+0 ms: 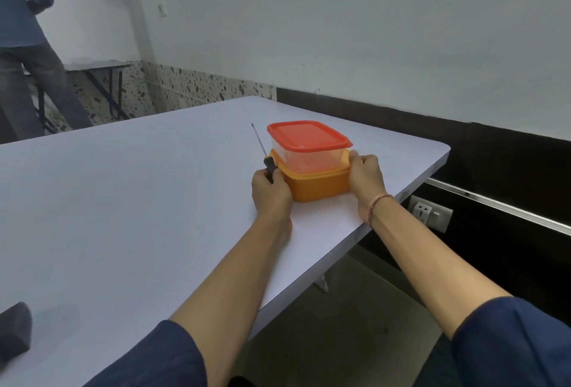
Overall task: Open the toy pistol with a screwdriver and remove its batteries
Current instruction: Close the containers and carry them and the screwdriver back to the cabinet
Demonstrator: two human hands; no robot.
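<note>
Left hand (270, 188): fingers curled round the black handle of the screwdriver (261, 147) and pressed against the left wall of the orange tub (318, 184). The shaft points up and away.

Right hand (366, 176): grips the tub's right end, thumb on the rim.

A clear tub with a red lid (306, 134) sits stacked on top of the orange one.

Toy pistol: not in view. It may be inside the opaque orange tub, but I cannot tell. No batteries seen either.

Risks, as I judge them:
- The top tub only rests on the lower one, so a tilted lift or a quick pull could slide it off.
- The left hand has two jobs, tool and tub. The handle could slip loose, or the grip on that side could turn out weak.
- The stack sits near the right edge of the white surface (139, 201), so a nudge rightward could tip it to the floor.

Around:
- A dark grey object (14, 331) at the near left of the surface, well apart from the tubs.
- A wall socket (429, 213) below the edge.
- Another person (21, 46) standing far left beside a folding table (99, 65).

Nothing stands between the hands and the stack. The clear tub must come off before the orange one can be opened.
</note>
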